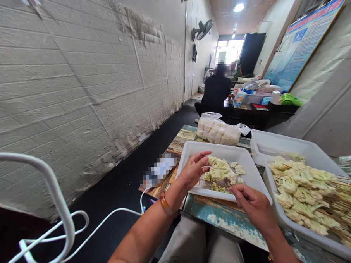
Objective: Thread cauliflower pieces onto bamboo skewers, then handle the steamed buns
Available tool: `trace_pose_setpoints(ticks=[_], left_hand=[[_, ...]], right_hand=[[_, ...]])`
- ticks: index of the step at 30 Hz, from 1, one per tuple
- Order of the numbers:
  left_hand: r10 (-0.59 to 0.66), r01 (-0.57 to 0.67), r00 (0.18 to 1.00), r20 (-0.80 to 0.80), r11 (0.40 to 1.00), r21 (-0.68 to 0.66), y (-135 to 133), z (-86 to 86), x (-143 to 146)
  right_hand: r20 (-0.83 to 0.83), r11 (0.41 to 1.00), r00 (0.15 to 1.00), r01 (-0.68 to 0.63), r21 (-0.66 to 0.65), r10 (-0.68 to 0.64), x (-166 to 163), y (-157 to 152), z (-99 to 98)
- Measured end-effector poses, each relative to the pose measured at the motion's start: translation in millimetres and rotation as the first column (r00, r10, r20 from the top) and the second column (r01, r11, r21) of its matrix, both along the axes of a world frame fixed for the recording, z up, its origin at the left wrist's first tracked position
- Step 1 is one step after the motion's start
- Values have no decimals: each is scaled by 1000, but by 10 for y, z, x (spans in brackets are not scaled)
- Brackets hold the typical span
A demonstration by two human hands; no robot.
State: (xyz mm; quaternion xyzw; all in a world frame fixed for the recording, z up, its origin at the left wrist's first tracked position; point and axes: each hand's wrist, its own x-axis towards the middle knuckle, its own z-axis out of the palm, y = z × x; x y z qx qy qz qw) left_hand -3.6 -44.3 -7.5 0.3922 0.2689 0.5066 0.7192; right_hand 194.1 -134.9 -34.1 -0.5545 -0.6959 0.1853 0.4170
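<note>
My left hand [194, 170] is above the left side of a white plastic tray [257, 174], its fingers apart and holding nothing I can see. My right hand [251, 202] is closed in a pinch at the tray's near right side, on a thin skewer [231, 186] that is mostly hidden by the fingers. Cauliflower florets [220, 169] are bunched just beyond the fingertips; I cannot tell which of them are on the skewer. Loose pieces and crumbs lie in the tray. To the right, a second white tub [273, 195] holds a heap of skewered cauliflower [306, 193].
A clear bag of pale, rounded food [217, 131] lies behind the tray. At the table's left edge is a blurred device [162, 167] with a white cable [115, 212]. A person in black [216, 91] sits farther back by a cluttered table. A brick-patterned wall [103, 84] runs along the left.
</note>
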Motion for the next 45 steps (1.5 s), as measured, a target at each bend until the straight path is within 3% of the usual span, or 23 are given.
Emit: trace_pose_setpoints(ticks=[13,20,27,39,45], left_hand=[[7,-4,993,-118,1000,24,39,-53,9],[-2,3,999,-33,1000,28,33,-13,-4],[-39,40,999,-6,999,5,37,-13,-9],[-83,88,990,-111,995,41,22,-14,-30],[-91,93,992,-88,995,25,49,-32,-14]], right_hand=[[98,994,995,18,112,-29,0,-5,-91],[138,986,989,26,164,-49,-24,-28,-168],[149,980,988,17,198,-47,-83,-38,-142],[230,976,973,-26,214,-24,-94,-58,-130],[205,974,976,24,224,-71,-157,-57,-110]])
